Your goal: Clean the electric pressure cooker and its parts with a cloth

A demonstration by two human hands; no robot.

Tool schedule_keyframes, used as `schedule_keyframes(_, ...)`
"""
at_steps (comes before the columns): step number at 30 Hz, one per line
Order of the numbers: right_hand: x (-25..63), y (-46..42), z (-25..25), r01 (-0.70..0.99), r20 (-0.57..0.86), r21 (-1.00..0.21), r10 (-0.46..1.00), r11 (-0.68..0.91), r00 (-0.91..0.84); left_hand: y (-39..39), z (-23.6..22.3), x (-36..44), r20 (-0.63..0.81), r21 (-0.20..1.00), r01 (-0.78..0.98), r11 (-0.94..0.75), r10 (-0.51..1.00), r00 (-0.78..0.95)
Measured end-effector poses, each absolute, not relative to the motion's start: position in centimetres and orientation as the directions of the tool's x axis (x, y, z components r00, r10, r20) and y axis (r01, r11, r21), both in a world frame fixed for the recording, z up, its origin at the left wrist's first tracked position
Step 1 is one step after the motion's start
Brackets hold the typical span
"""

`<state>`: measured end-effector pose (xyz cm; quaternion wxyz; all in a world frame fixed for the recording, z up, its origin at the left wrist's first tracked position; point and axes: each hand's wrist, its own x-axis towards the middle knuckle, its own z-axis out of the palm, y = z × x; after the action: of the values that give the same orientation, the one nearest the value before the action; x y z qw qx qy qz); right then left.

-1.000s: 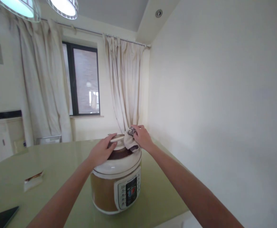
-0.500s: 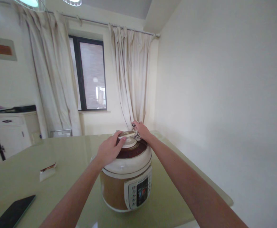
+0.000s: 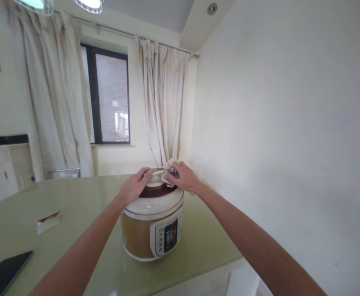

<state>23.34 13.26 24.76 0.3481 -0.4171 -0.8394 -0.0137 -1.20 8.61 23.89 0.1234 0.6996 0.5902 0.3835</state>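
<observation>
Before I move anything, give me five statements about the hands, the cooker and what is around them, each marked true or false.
1. The right hand holds a cloth. True.
2. The left hand lies flat on the table. False: it is at the knob on top of the cooker.
3. The cooker stands upright on the green table. True.
4. The lid is off the cooker. False: the lid sits on it.
5. A dark, flat object lies on the table to the left of the cooker. True.
</observation>
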Motion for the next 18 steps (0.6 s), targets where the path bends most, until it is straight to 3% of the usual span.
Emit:
schedule_keyframes(9, 26.3, 11.6, 26.1, 0.684, 0.585, -0.334, 0.712, 0.648, -0.389, 9.1, 23.4, -1.6, 0.404, 0.645, 0.703, -0.299, 0.915, 0.018)
schedule_keyframes(14, 28.5, 11.0, 26.8, 0.448, 0.506, -0.54, 0.7, 0.713, -0.504, 8.8, 23.6, -1.4, 0.394, 0.667, 0.682, -0.299, 0.919, 0.018)
schedule_keyframes(18, 27.5, 11.6, 26.2, 0.429, 0.489, -0.518, 0.667, 0.74, -0.561, 8.5, 23.7, -1.4, 0.384, 0.684, 0.672, -0.282, 0.923, -0.004)
